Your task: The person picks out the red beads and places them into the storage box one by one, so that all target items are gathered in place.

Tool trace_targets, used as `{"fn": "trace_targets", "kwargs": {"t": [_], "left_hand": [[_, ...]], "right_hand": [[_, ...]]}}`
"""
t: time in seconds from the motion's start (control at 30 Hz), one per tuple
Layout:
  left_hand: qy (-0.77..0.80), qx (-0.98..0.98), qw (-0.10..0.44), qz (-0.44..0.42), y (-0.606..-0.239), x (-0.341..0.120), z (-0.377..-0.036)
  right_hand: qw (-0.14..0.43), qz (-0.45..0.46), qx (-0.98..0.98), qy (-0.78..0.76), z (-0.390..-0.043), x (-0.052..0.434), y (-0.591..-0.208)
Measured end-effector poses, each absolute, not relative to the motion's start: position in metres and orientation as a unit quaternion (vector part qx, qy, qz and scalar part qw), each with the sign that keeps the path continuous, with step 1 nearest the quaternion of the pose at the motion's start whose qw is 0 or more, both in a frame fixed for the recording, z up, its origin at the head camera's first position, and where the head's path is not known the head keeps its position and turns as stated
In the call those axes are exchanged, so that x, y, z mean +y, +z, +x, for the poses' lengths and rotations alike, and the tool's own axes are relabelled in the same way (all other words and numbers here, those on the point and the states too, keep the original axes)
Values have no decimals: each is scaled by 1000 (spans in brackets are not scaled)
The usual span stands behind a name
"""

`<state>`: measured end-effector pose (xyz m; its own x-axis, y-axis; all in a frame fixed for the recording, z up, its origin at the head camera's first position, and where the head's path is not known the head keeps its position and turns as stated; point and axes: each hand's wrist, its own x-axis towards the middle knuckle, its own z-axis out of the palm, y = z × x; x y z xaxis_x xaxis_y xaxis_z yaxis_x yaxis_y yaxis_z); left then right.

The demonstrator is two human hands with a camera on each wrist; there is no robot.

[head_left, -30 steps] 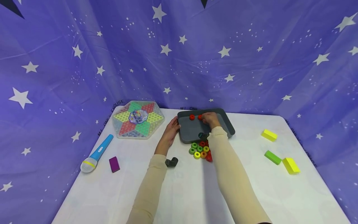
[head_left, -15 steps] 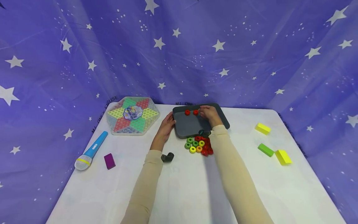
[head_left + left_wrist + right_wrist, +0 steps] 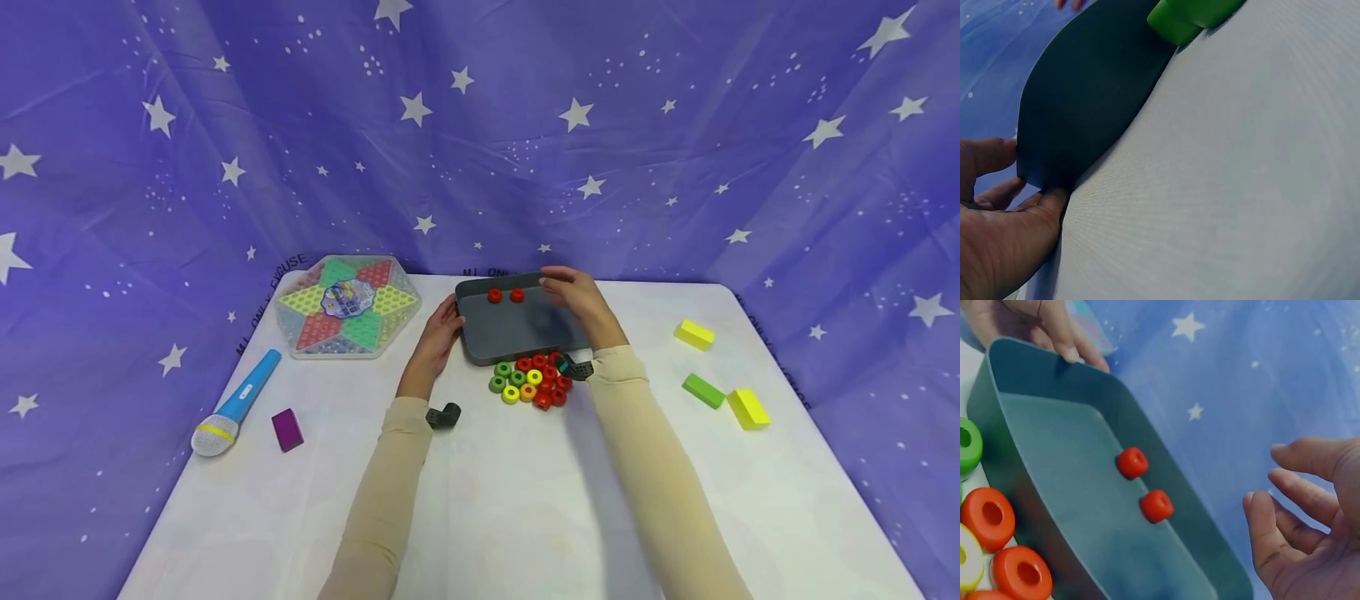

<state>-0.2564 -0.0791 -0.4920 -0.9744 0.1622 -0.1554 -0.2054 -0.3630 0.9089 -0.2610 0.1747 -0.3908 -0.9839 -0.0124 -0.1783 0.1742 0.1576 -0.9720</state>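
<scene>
A dark grey tray (image 3: 498,332) lies toward the back of the table with two red ring beads (image 3: 1157,506) inside by its far wall. My left hand (image 3: 435,343) holds the tray's left end; in the left wrist view its thumb presses low on the outer wall (image 3: 1085,106), and in the right wrist view a finger overlaps the rim. Over the tray's right part hovers my right hand (image 3: 587,307), fingers loosely bent and nothing between them. Against the tray's near side sits a cluster of red beads (image 3: 1021,573), green beads (image 3: 498,383), yellow beads (image 3: 511,394) and an orange bead (image 3: 528,392).
A hexagonal Chinese checkers set (image 3: 348,308) lies at the back left. In front of it are a blue toy microphone (image 3: 242,400) and a purple block (image 3: 287,430). Off to the right lie a green block (image 3: 703,390) and yellow blocks (image 3: 694,335). A starry purple cloth (image 3: 510,150) hangs behind.
My right hand has let go of a red bead beside the other one in the tray, then drawn away to the right. My left hand stays at the tray's left end.
</scene>
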Motion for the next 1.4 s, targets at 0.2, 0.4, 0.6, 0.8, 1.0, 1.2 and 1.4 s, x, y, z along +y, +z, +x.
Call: {"fn": "trace_targets", "kwargs": {"t": [0.2, 0.4, 0.6, 0.8, 1.0, 1.2, 1.4], "left_hand": [[827, 550, 112, -19, -494, -78, -260], [827, 551, 111, -8, -495, -80, -257], [827, 549, 115, -35, -499, -83, -254], [829, 547, 112, -26, -498, -82, -257], [836, 538, 110, -22, -496, -80, -260], [832, 541, 117, -28, -495, -81, -258], [827, 549, 113, -28, -493, -79, -258]], "right_hand": [[61, 25, 759, -648, -233, 191, -384], [56, 31, 764, -641, -205, 204, -395], [74, 11, 782, -619, -178, 216, -406], [90, 3, 796, -599, -156, 225, -418], [118, -4, 799, -589, -146, 229, -436], [135, -19, 815, -564, -142, 233, -458], [135, -52, 837, -528, -139, 234, -475]]}}
